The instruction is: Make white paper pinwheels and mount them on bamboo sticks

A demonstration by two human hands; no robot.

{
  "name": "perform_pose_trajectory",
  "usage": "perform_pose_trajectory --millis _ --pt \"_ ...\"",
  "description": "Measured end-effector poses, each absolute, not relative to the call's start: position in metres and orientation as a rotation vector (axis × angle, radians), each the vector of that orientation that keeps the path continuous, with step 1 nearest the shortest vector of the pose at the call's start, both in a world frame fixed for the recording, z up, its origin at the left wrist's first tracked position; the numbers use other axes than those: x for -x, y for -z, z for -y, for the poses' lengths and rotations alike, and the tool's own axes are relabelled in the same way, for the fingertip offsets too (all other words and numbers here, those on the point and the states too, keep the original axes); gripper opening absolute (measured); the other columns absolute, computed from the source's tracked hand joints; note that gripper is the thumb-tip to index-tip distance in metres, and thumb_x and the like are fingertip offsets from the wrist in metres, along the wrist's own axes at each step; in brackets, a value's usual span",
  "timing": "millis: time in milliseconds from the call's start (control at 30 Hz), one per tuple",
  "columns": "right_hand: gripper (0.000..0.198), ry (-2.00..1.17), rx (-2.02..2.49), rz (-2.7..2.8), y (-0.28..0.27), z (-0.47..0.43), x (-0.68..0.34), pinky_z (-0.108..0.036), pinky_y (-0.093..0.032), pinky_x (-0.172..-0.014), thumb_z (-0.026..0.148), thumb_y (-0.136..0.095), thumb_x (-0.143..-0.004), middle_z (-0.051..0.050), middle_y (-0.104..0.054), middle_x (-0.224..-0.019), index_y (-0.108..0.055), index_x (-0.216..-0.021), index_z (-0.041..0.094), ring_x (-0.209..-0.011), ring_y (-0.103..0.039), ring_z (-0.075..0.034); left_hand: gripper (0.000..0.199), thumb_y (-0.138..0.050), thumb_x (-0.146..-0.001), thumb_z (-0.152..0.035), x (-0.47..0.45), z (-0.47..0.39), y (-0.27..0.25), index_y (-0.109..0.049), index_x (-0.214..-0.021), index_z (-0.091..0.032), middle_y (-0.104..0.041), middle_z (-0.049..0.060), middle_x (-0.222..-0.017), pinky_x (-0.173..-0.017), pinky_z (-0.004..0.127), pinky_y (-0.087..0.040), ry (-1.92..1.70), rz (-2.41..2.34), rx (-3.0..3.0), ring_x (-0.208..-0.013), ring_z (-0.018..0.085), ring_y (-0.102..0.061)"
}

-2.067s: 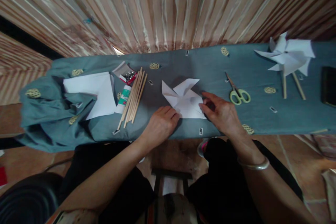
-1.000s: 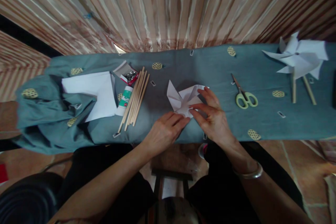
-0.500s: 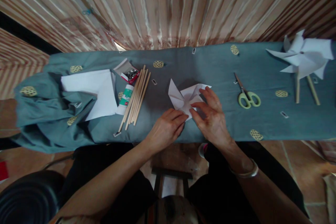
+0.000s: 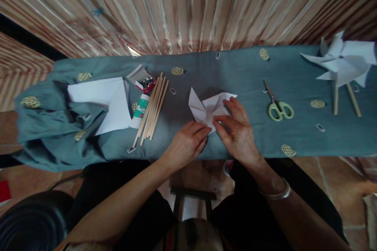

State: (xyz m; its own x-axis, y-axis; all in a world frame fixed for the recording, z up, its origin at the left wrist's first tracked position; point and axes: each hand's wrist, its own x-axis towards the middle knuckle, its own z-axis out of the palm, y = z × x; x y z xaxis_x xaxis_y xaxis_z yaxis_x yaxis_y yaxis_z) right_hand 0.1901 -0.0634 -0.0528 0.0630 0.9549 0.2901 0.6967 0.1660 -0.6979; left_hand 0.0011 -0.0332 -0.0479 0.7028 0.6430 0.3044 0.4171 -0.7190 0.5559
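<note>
A white paper pinwheel (image 4: pixel 209 110) with its points folded up lies on the cloth in front of me. My left hand (image 4: pixel 191 141) grips its lower edge, fingers pressed together on the paper. From the right side, my right hand (image 4: pixel 237 129) pinches a part of the same paper between thumb and forefinger, while its other fingers rest along the right-hand flap. The fingers partly cover the paper's lower and right portions.
To the left lie wooden sticks (image 4: pixel 153 110), a glue stick (image 4: pixel 140 110), an opened box of metal pins (image 4: pixel 145 81) and white paper sheets (image 4: pixel 116 104). Green-handled scissors (image 4: pixel 278 106) lie right; beyond them are finished paper pinwheels (image 4: pixel 344 60) on sticks. A patterned cloth (image 4: pixel 241 70) covers the table.
Both hands keep nearly the same hold on the paper pinwheel. The view has shifted very slightly.
</note>
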Motion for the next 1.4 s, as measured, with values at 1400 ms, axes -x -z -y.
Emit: perform_pose_trajectory --millis 1400 --pt "0.025 -0.335 1.609 1.813 0.0506 0.0624 -0.1836 -0.058 -0.032 -0.118 0.027 -0.052 -0.096 0.005 -0.049 -0.152 -0.071 -0.106 0.038 -0.148 -0.033 -0.034 0.024 -0.050 -0.097 -0.016 -0.0011 0.0302 0.0464 -0.066 -0.114 -0.010 -0.070 0.012 -0.107 -0.086 0.039 -0.060 -0.601 -0.833 -2.469 -0.096 0.022 -0.063"
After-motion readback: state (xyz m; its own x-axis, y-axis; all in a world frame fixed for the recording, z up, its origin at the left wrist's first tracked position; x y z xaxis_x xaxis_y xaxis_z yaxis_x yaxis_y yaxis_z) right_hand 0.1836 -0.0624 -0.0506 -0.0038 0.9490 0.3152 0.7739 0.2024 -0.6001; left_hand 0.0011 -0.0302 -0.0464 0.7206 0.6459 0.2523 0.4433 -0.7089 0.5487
